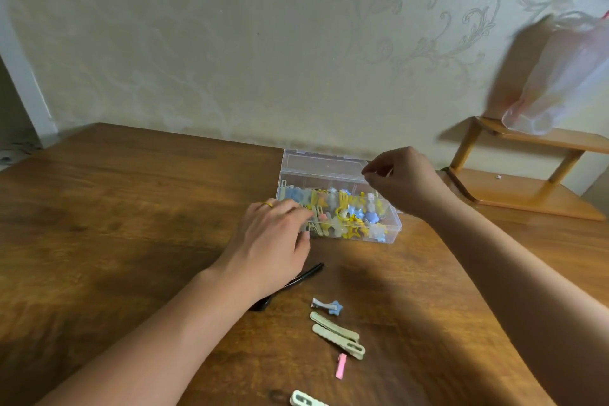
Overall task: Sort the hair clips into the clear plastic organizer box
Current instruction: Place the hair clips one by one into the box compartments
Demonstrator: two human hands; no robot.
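organizer box point(389, 227) touching left hand point(273, 241) fingers point(301, 212), right hand point(400, 180) above

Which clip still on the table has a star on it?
The small clip with the blue star, nearest the box. The pale green clips and the pink clip below it are plain.

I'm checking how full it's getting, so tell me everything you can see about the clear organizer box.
The box is clear plastic, rectangular, with its hinged lid open and leaning back toward the wall. It sits flat on the wooden table, near the far edge. Inside lie many blue, yellow and pale clips, crowded together; dividers are hard to make out. The left hand rests against its left end, fingers at the clips. The right hand hovers above its right side.
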